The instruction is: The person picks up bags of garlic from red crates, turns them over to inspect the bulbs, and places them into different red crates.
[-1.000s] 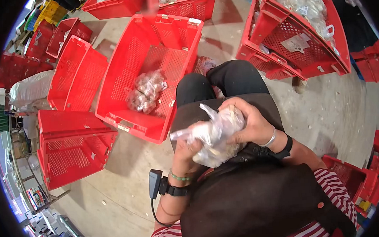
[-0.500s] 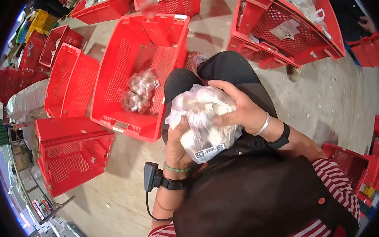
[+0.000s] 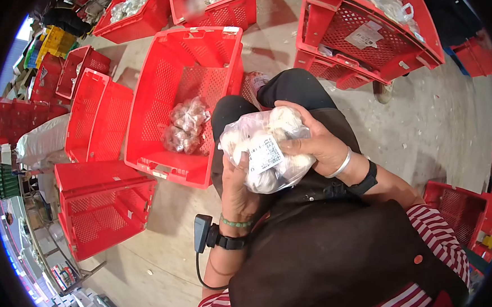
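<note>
A clear plastic bag of garlic bulbs (image 3: 261,179) is held over my lap, its white printed label (image 3: 265,153) facing up at me. My left hand (image 3: 238,192) grips the near left side, with the thumb on the plastic. Around the right side wraps my right hand (image 3: 320,148), its thumb reaching over the top of the bag. The fingers beneath the bag are hidden. Just left of my knees stands a large red crate (image 3: 151,97), with bagged garlic (image 3: 187,125) lying on its floor.
Stacked red crates (image 3: 362,34) filled with bags stand ahead on the right. Two more filled crates (image 3: 218,13) are at the far side. On the left, a red crate (image 3: 100,210) lies tipped on its side beside another crate (image 3: 100,114). A person's shoe (image 3: 383,93) shows behind the stack.
The bag has been turned in my hands, so its label moved from the near lower edge to the upper face. Both hands keep hold of it. My view has shifted slightly.
</note>
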### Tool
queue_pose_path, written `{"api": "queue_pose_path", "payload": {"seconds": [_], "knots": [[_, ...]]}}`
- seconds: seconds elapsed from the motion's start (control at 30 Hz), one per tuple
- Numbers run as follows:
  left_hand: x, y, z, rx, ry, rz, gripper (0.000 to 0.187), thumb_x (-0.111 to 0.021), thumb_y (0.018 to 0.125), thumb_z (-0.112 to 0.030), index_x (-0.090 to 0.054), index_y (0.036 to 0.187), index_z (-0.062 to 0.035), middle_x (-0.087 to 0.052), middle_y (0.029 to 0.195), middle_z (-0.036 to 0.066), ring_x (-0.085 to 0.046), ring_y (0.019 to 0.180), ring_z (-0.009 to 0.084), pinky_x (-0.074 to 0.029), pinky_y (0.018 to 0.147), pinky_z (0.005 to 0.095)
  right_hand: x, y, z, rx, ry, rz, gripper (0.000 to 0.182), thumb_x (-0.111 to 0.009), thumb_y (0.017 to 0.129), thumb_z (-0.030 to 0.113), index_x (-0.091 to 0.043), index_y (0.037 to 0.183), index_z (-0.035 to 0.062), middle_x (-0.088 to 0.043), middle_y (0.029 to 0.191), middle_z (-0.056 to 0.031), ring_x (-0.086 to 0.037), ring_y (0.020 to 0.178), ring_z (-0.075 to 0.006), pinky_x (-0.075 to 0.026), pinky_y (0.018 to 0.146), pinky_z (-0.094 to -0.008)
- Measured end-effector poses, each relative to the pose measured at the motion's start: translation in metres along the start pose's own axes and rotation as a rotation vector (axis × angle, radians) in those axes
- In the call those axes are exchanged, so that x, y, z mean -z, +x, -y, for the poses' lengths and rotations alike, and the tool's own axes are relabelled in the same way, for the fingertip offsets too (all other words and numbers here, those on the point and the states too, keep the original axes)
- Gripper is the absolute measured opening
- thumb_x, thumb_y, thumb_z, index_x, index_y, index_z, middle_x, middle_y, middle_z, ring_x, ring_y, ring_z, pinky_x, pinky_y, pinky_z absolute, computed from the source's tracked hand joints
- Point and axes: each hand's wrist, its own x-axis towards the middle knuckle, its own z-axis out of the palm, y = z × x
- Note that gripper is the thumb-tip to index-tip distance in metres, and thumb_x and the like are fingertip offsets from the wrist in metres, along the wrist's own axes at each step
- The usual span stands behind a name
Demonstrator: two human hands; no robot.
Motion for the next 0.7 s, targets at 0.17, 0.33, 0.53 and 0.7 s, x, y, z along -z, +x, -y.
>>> {"api": "queue_pose_path", "payload": {"seconds": [0.17, 0.33, 0.53, 0.7], "knots": [[0.004, -0.008, -0.002, 0.112, -0.119, 0.153, 0.068, -0.064, 0.088, -0.024, -0.027, 0.142, -0.0042, -0.047, 0.135, 0.012, -0.051, 0.122, 0.0245, -0.045, 0.1, 0.039, 0.002, 0.001, -0.002, -0.006, 0.0, -0.091, 0.062, -0.066, 0.086, 0.005, -0.032, 0.138, 0.0066, -0.051, 0.121, -0.0052, -0.053, 0.11, -0.0153, -0.046, 0.093, -0.0306], [-0.003, -0.005, -0.001, 0.109, -0.086, 0.134, 0.071, -0.068, 0.085, -0.018, -0.028, 0.141, -0.0035, -0.045, 0.137, 0.011, -0.048, 0.125, 0.0253, -0.044, 0.101, 0.0394, 0.004, -0.004, 0.004, -0.093, 0.19, -0.108, 0.071, -0.069, 0.082, 0.003, -0.029, 0.141, 0.0062, -0.049, 0.125, -0.0066, -0.049, 0.117, -0.0174, -0.042, 0.1, -0.0336], [-0.005, -0.002, -0.001, 0.11, 0.058, 0.124, 0.067, -0.066, 0.088, -0.018, -0.026, 0.141, -0.0062, -0.047, 0.133, 0.012, -0.05, 0.121, 0.0247, -0.05, 0.093, 0.0408, 0.012, -0.011, 0.024, 0.019, -0.055, -0.047, 0.087, -0.073, 0.068, -0.001, -0.029, 0.143, 0.0049, -0.049, 0.127, -0.0084, -0.047, 0.121, -0.0219, -0.038, 0.103, -0.0371], [0.053, 0.038, -0.038, 0.177, 0.374, 0.022, 0.036, -0.057, 0.094, -0.016, -0.049, 0.127, -0.0024, -0.064, 0.108, 0.011, -0.066, 0.087, 0.019, -0.055, 0.07, 0.0283, 0.097, -0.03, 0.136, 0.581, -0.923, -0.518, 0.05, -0.064, 0.08, 0.01, -0.047, 0.125, -0.002, -0.061, 0.099, -0.0083, -0.06, 0.084, -0.0162, -0.052, 0.076, -0.0311]]}}
